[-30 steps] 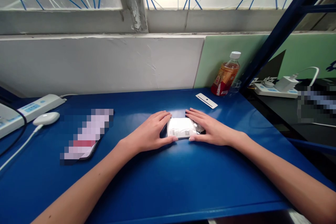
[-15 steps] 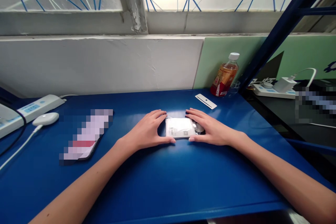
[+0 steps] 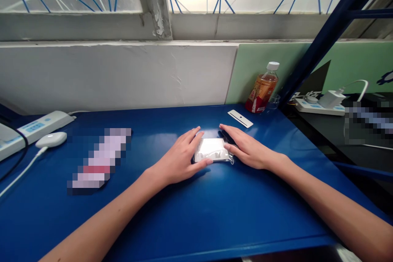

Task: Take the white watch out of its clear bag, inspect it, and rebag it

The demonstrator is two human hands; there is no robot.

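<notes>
A small white packet in clear plastic (image 3: 213,150) lies flat near the middle of the blue table (image 3: 196,213). My left hand (image 3: 181,156) grips its left edge, thumb along the near side and fingers on the far side. My right hand (image 3: 245,148) presses on its right edge, fingers spread over that side. A dark object beneath the packet's right part is mostly hidden by my right hand.
A blurred phone (image 3: 100,159) lies to the left. Further left are a white power strip (image 3: 30,129) and a white puck with a cable (image 3: 50,139). A tea bottle (image 3: 262,89) and a white strip (image 3: 240,118) are at the back right. Another power strip with a charger (image 3: 322,104) lies beyond.
Both hands have drawn closer together over the packet. The left hand slid right onto its left edge, and the right hand's fingers now cover more of its right side.
</notes>
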